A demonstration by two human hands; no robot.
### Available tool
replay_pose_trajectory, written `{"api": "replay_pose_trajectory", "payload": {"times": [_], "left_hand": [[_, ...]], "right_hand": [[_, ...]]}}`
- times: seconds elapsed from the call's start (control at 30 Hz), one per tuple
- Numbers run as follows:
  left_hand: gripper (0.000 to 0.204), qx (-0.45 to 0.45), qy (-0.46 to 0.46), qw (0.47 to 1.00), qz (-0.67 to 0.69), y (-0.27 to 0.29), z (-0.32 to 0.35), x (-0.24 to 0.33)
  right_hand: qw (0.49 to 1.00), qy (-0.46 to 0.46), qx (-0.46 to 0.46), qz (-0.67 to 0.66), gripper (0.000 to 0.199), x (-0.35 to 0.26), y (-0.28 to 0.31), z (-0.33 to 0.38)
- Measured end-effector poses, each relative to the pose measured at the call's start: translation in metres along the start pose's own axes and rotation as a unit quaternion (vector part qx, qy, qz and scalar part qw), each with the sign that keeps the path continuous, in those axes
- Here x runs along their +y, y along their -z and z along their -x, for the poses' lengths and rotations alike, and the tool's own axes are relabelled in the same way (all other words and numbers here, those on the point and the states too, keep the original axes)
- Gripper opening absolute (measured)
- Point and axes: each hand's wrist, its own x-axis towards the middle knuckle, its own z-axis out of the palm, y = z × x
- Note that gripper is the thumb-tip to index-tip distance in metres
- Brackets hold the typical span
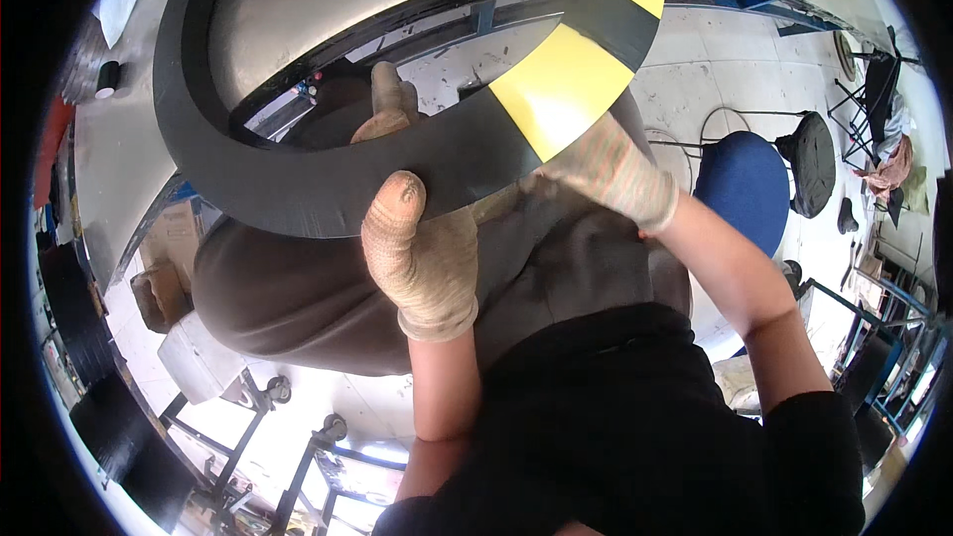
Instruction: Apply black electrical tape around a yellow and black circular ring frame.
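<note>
A large, flat black ring is tilted over my lap, its far side reaching past the top of the picture. Along its right side, yellow patches alternate with black. My left hand, in a pale knitted glove, grips the near part of the band. Its thumb lies on the upper face, and gloved fingers show through the ring's opening. My right hand, also gloved, is at the outer edge beside the near yellow patch. Its fingers are blurred and partly behind the ring, so their grip is hidden.
A metal worktable spans the far side, under part of the ring. A dark cylinder sits on it at left. A blue round stool stands at right near a black seat. Wheeled metal frames are at lower left.
</note>
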Motion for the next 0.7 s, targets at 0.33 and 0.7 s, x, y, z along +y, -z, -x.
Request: {"api": "replay_pose_trajectory", "payload": {"times": [0.33, 0.7], "left_hand": [[0.056, -0.003, 0.042, 0.996, 0.077, -0.003, 0.006, 0.004], [0.057, 0.042, 0.051, 0.993, 0.102, -0.012, 0.013, -0.02]], "right_hand": [[0.958, 0.104, -0.016, -0.267, 0.064, 0.051, 0.046, -0.024], [0.895, -0.244, -0.103, -0.36, 0.062, -0.116, 0.039, -0.032]]}}
